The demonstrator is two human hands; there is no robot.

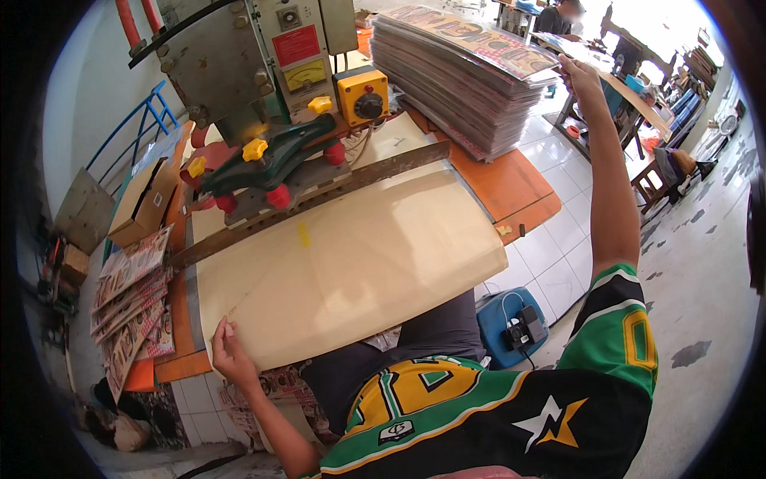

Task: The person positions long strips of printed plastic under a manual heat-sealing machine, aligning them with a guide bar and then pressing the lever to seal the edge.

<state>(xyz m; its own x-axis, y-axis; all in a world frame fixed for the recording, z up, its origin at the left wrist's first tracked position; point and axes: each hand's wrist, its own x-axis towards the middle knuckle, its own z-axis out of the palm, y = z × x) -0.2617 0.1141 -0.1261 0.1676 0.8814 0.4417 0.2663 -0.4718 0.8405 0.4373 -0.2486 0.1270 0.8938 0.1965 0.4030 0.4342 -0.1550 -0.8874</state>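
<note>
A large cream sheet [351, 263] lies across the orange worktable under a machine's long metal bar [319, 199], its near edge overhanging my lap. My left hand [231, 351] rests on the sheet's near left corner, fingers loosely apart. Far to the right, my right arm reaches up to a tall stack of printed plastic sheets [455, 88]. There my right hand [581, 78] pinches the near right corner of the top printed sheet [511, 54]. That corner sits at the stack's edge.
The press machine [215, 72] carries yellow knobs and a yellow control box [361, 94]. Printed pieces [132, 295] lie piled at left beside a cardboard box [144, 203]. A blue stool-like object [511, 327] with a plugged adapter stands right of my legs. Another person [554, 20] sits far back.
</note>
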